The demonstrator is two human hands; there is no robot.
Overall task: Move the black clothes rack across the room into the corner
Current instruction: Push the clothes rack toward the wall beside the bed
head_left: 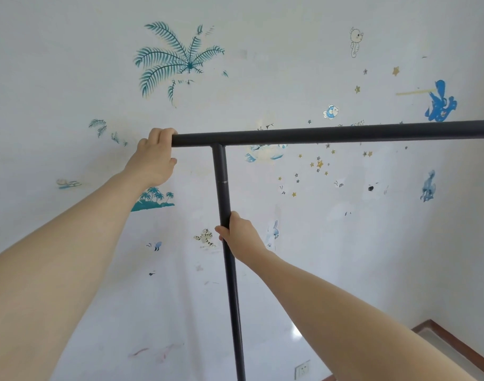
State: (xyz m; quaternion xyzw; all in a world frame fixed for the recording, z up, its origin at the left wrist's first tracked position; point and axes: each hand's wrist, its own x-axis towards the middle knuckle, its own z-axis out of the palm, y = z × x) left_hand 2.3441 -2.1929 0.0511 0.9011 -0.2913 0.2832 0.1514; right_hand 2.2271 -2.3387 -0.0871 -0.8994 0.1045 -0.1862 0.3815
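The black clothes rack (331, 134) fills the middle of the head view: a horizontal top bar runs from centre to the right edge, and one upright post drops from it to the bottom edge. My left hand (153, 158) is curled over the left end of the top bar. Lower down, my right hand (239, 235) is wrapped around the upright post about a third of the way down. No clothes hang on the bar. The rack's base and its far end are out of view.
A white wall covered with stickers (palm leaves (177, 59), fish, stars, a tiger) stands close behind the rack. A wall socket (302, 369) sits low near the post. A brown skirting board (455, 345) and a strip of floor show at the bottom right.
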